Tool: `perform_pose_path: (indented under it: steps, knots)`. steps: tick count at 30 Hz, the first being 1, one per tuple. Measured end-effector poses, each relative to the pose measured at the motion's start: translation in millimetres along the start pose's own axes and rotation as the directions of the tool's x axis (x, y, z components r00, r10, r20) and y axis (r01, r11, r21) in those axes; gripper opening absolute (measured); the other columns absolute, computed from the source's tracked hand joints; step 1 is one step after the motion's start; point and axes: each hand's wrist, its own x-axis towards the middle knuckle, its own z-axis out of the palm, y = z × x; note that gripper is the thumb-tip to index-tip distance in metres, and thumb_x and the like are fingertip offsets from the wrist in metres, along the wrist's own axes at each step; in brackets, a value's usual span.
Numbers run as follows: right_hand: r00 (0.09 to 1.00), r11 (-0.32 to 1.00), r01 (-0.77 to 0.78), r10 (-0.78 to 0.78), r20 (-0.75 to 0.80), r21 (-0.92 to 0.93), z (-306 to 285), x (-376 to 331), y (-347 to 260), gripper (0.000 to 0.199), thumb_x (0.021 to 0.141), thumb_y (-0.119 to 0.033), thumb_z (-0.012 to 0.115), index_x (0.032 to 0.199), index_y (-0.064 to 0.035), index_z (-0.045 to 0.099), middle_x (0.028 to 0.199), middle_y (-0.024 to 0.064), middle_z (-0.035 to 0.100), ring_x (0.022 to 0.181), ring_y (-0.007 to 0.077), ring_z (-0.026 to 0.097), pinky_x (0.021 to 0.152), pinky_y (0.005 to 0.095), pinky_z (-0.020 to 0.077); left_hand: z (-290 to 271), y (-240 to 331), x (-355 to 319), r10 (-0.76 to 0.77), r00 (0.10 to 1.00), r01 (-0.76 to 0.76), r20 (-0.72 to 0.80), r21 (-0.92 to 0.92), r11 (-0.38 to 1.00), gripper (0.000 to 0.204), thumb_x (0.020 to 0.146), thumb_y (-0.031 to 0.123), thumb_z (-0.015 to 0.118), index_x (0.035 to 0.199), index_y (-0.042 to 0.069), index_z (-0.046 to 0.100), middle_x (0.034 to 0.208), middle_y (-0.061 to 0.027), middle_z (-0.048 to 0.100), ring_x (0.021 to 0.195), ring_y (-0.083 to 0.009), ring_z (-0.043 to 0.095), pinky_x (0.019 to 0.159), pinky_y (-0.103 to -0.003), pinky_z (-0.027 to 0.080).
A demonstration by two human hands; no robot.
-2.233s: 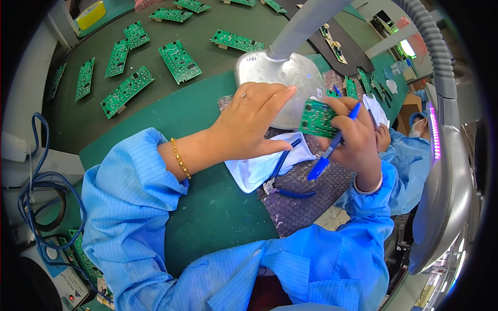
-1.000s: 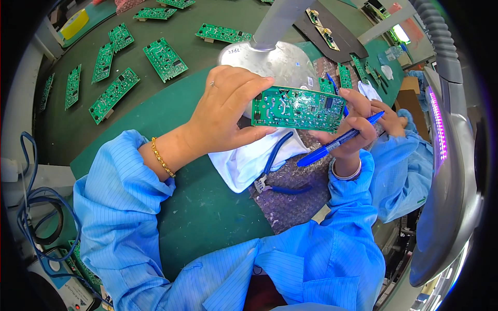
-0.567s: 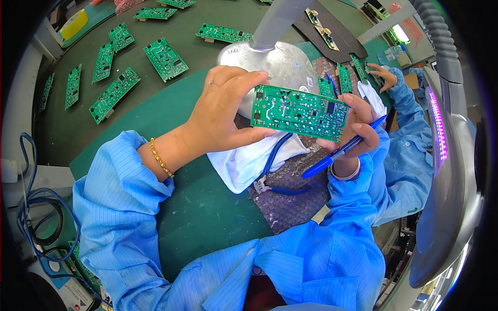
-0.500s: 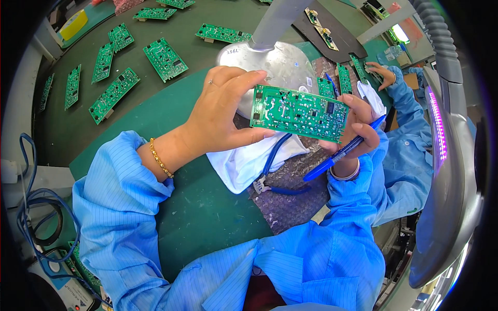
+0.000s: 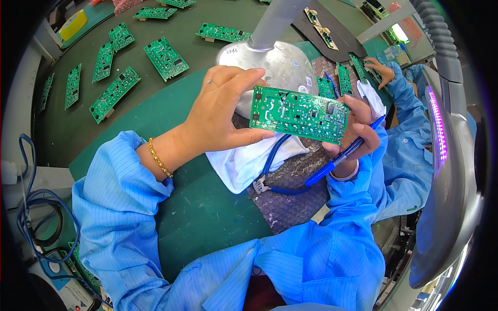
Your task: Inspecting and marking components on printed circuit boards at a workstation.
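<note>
Circuit board (image 5: pixel 300 115) between 2 hands (image 5: pixel 215 111), lamp base (image 5: pixel 282 67) behind, pliers (image 5: pixel 261 185) partly on cloth (image 5: pixel 236 168)

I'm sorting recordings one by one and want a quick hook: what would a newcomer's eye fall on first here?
Probably the green circuit board held up at the centre, its right end in the right hand, which also grips a blue pen. Then the silver stand base behind the board, and the purple light strip at far right.

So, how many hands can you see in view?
3: the left hand around one end of the held green board, the right hand gripping the other, and another person's hand at upper right. Others may be hidden.
</note>
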Motion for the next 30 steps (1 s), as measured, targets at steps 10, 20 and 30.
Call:
perform_pose_path:
  steps: [10, 20, 30]
  knots:
    - [1.0, 0.998, 0.003, -0.002, 0.008, -0.065, -2.8, -3.9, 4.2, 0.051, 0.075, -0.026, 0.061, 0.111, -0.0121, 0.028, 0.112, 0.0262, 0.04, 0.086, 0.035, 0.052, 0.07, 0.0401, 0.0485, -0.3, 0.8, -0.7, 0.006, 1.0, -0.006, -0.021, -0.005, 1.0, 0.072, 0.059, 0.032, 0.071, 0.115, 0.003, 0.036, 0.097, -0.0065, 0.054, 0.086, -0.024, 0.047, 0.079, -0.038, 0.033]
    - [0.988, 0.978, 0.121, -0.103, 0.112, -0.172, -1.2, 22.7, 0.1, 0.05, 0.077, -0.033, 0.057, 0.112, -0.0122, 0.027, 0.112, 0.0211, 0.042, 0.084, 0.038, 0.052, 0.07, 0.0486, 0.0458, -7.7, 0.6, -5.2, 0.009, 0.999, -0.01, -0.053, -0.02, 1.0, 0.074, 0.058, 0.03, 0.072, 0.116, 0.003, 0.035, 0.098, -0.0079, 0.053, 0.087, -0.0243, 0.047, 0.078, -0.038, 0.033]
    - [1.0, 0.996, -0.012, 0.015, 0.025, -0.089, 5.4, 3.2, -6.2, 0.051, 0.075, -0.026, 0.061, 0.112, -0.0132, 0.028, 0.114, 0.0261, 0.038, 0.091, 0.0322, 0.05, 0.076, 0.0374, 0.0454, -6.5, -1.8, -8.6, 0.024, 0.996, -0.03, -0.09, -0.068, 0.997, 0.075, 0.058, 0.029, 0.072, 0.117, 0.003, 0.034, 0.101, -0.0093, 0.052, 0.089, -0.0247, 0.046, 0.08, -0.039, 0.033]
